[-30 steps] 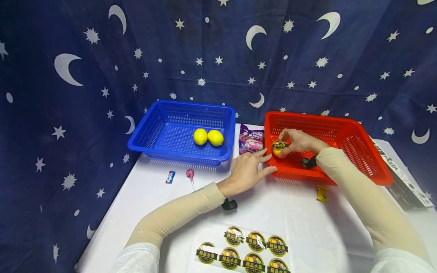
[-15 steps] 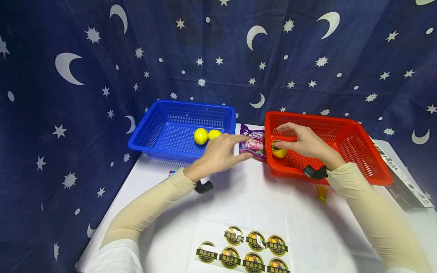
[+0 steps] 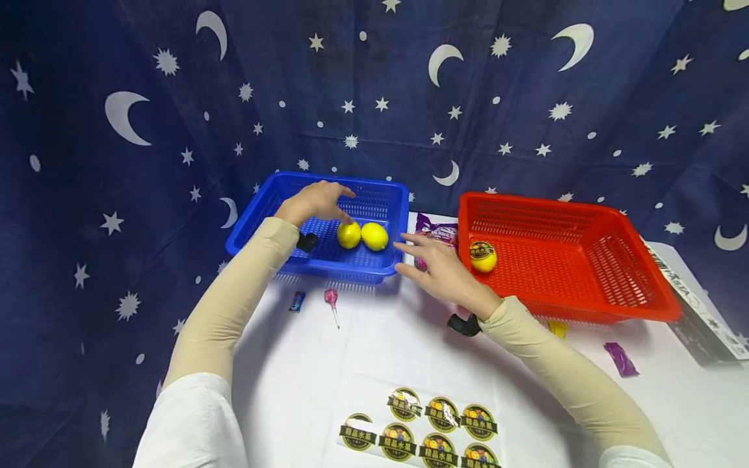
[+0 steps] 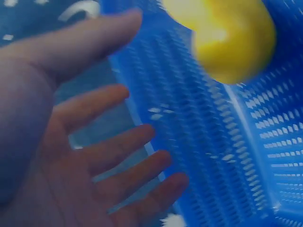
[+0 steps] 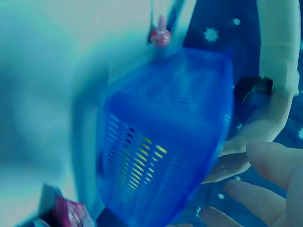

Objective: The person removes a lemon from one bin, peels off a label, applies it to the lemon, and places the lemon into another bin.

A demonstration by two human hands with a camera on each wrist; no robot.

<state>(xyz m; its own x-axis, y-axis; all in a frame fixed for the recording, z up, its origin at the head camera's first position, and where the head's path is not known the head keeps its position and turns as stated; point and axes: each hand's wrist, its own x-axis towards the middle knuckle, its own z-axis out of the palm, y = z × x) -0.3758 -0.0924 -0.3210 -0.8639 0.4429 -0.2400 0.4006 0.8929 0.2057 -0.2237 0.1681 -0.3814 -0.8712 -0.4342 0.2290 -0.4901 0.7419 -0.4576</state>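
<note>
My left hand hovers over the blue basket, its fingers spread and holding nothing. Two lemons lie side by side in that basket: the left lemon just below my left fingertips, the right lemon beside it. The left wrist view shows the spread palm apart from the blurred lemons. My right hand, fingers extended, is near the blue basket's right rim with nothing in it. A lemon bearing a round black-and-gold sticker sits in the left end of the red basket.
A purple berries bag stands between the baskets, partly behind my right hand. A lollipop, a small blue packet, a yellow wrapper and a purple wrapper lie in front. A sticker sheet is nearest; a pasta box is at right.
My right hand has let go of the stickered lemon and moved left out of the red basket. My left hand has gone from the red basket's rim to above the blue basket.
</note>
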